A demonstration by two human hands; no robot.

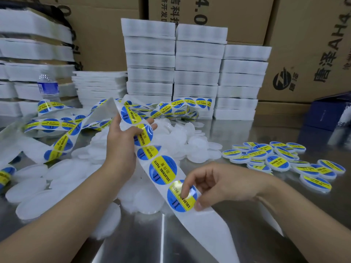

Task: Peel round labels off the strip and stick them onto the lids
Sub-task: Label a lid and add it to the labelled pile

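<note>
Left hand (123, 138) gripped the strip (201, 226) while right hand (214, 185) pinched the round label (178, 198) at its fingertips, lids (176, 137) piled just beyond.

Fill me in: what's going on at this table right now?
A person is labelling lids. The left hand holds the strip up, and the right hand pinches at the lowest label, which does not look lifted yet. Plain white lids are piled behind the strip. Labelled lids lie in a heap to the right on the steel table.
</note>
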